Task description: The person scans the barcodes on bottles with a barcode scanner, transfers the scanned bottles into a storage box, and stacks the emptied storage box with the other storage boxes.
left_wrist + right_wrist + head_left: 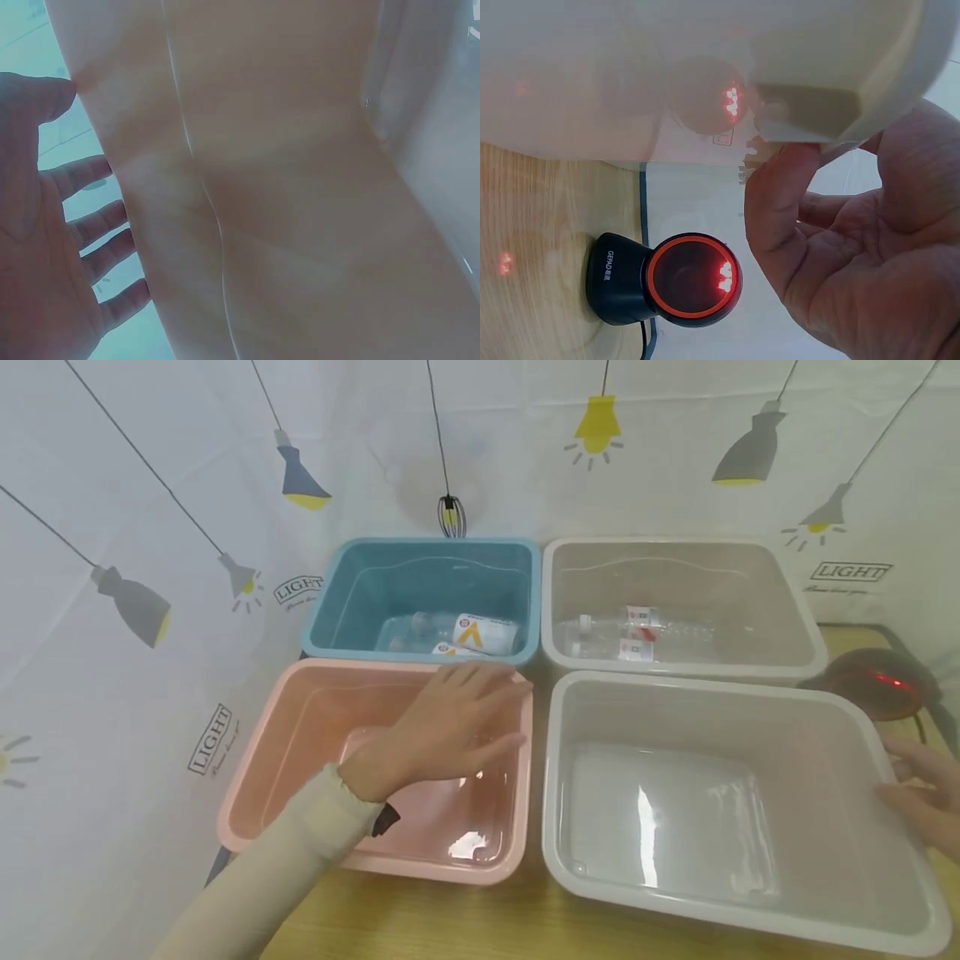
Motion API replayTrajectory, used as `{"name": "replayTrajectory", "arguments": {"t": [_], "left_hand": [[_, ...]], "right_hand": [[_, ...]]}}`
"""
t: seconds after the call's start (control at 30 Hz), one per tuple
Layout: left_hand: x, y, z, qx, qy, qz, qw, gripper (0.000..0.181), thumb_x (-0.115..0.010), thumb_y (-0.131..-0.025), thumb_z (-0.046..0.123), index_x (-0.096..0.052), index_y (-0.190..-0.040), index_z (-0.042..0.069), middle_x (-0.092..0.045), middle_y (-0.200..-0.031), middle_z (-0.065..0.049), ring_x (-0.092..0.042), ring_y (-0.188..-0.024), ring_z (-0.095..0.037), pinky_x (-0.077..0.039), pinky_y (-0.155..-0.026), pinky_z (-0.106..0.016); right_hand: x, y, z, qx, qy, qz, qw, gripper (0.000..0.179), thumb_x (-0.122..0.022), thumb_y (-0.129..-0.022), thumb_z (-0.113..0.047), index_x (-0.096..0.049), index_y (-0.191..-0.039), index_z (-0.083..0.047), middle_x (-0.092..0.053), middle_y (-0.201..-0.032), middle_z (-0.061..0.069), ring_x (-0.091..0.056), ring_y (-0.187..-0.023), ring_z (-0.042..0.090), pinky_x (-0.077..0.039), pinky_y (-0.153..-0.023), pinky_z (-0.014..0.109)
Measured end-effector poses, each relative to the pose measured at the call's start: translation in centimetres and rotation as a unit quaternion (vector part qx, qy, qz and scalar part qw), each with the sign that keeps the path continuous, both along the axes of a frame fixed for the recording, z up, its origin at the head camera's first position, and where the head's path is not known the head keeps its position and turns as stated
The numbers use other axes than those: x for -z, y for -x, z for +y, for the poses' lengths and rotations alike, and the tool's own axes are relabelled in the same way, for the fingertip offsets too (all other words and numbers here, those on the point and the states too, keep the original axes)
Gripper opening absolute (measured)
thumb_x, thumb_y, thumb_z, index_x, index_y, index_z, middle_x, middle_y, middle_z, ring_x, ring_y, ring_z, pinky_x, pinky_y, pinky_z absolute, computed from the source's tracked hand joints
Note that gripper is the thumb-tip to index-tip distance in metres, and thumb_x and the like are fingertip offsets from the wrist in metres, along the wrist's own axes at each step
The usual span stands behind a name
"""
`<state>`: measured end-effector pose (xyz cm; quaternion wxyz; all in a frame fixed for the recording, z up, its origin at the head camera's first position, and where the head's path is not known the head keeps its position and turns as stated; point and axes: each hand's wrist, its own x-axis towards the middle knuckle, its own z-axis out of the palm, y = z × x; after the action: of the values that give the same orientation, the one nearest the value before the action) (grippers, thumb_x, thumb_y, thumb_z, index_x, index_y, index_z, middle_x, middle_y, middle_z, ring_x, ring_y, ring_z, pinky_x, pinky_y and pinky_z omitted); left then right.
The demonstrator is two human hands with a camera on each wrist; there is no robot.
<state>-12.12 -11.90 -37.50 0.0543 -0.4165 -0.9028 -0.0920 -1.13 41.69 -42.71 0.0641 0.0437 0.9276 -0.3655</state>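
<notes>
My left hand reaches over the pink plastic bin, its fingers extended towards the back right of the rim. In the left wrist view, that hand's fingertips lie along the edge of the bin wall. At the right, my right hand grips the rim of the front white bin. The right wrist view shows the curled fingers under that rim. Nothing lies inside either front bin.
Behind stand a blue bin and another white bin, each holding clear plastic bottles with labels. A black scanner with a lit red light stands on the wooden table, beside the right hand. A lamp-patterned sheet hangs behind.
</notes>
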Motion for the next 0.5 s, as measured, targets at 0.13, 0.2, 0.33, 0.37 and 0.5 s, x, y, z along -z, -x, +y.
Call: {"name": "replayTrajectory", "arguments": {"t": [0.13,0.2,0.33,0.37,0.5], "left_hand": [[0.0,-0.1,-0.1,-0.007,-0.003,0.003,1.0000,0.055,-0.056,-0.103,0.051,-0.057,-0.149,0.021,-0.054,-0.152,-0.007,-0.051,-0.141,-0.028,-0.042,-0.120,-0.051],[-0.1,-0.1,-0.1,-0.011,-0.002,0.004,0.9999,0.055,-0.057,-0.103,0.050,-0.058,-0.149,0.020,-0.055,-0.152,-0.007,-0.051,-0.141,-0.029,-0.042,-0.120,-0.051],[-0.7,-0.1,0.0,-0.013,-0.001,-0.004,0.9999,0.056,-0.059,-0.102,0.049,-0.057,-0.149,0.018,-0.054,-0.152,-0.009,-0.051,-0.143,-0.030,-0.042,-0.121,-0.051],[-0.8,0.0,0.1,-0.012,-0.002,-0.005,0.9999,0.057,-0.059,-0.102,0.049,-0.057,-0.149,0.017,-0.054,-0.153,-0.010,-0.050,-0.144,-0.031,-0.042,-0.121,-0.051],[-1.5,0.3,0.6,-0.001,-0.004,0.003,1.0000,0.055,-0.059,-0.103,0.048,-0.058,-0.147,0.015,-0.056,-0.150,-0.011,-0.051,-0.143,-0.031,-0.043,-0.120,-0.051]], "right_hand": [[0.2,-0.2,0.2,-0.009,0.005,0.006,0.9999,0.076,-0.053,-0.105,-0.001,-0.025,-0.168,-0.033,-0.051,-0.088,-0.038,-0.066,-0.066,-0.007,-0.059,-0.049,0.031],[0.3,-0.2,0.6,-0.014,0.005,0.007,0.9999,0.075,-0.054,-0.105,-0.002,-0.025,-0.169,-0.029,-0.050,-0.091,-0.040,-0.066,-0.067,-0.006,-0.059,-0.049,0.031],[1.0,-0.2,1.6,-0.021,0.021,0.024,0.9993,0.073,-0.055,-0.106,-0.003,-0.029,-0.167,-0.034,-0.050,-0.097,-0.041,-0.066,-0.069,-0.008,-0.058,-0.049,0.028],[1.1,-0.3,1.8,-0.017,0.022,0.029,0.9992,0.073,-0.056,-0.106,-0.004,-0.031,-0.165,-0.038,-0.050,-0.098,-0.043,-0.065,-0.070,-0.010,-0.058,-0.050,0.027],[1.5,-0.6,2.3,0.018,0.057,0.056,0.9966,0.073,-0.059,-0.103,0.001,-0.043,-0.155,-0.047,-0.054,-0.098,-0.046,-0.066,-0.070,-0.012,-0.056,-0.049,0.023]]}}
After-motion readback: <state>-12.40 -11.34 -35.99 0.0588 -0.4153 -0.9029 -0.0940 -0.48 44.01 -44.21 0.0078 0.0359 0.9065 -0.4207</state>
